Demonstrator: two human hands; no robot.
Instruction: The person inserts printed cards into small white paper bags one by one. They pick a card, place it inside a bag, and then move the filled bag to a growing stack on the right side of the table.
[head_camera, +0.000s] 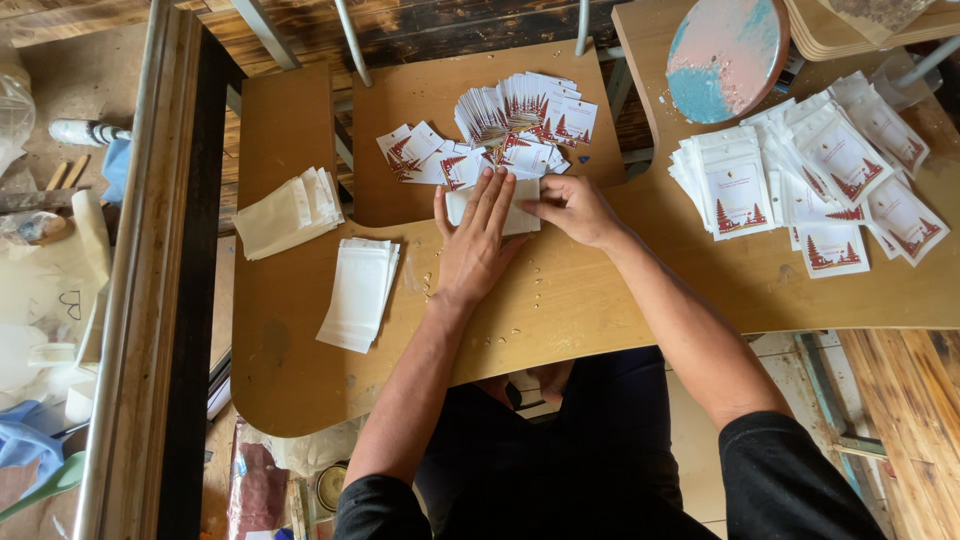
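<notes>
I sit at the wooden worktop (560, 300), and everything I place here I place by the small white pouch (520, 215) under my hands, which lies flat near the middle of the worktop's far edge.

To the right of the pouch, well apart, lies the biggest heap: finished white pouches with a red tree print (800, 180), fanned over one another, and beyond them a round pink and blue disc (725, 50). Just behind the pouch, on a separate board, the red-and-white printed cards (500, 135) are scattered and partly stacked. To the left of the pouch sit two stacks of blank pouches, one near (358, 290) and one farther out, cream-coloured (288, 212).

My left hand (478, 240) lies flat, fingers spread, pressing the pouch's left part down. My right hand (572, 208) pinches its right end, fingers curled around the edge.

I judge I am in the middle of handling one pouch, holding it steady while I work at its end. The next move calls for keeping the left palm firm so the pouch does not slide, and a fine pinch from the right.
</notes>
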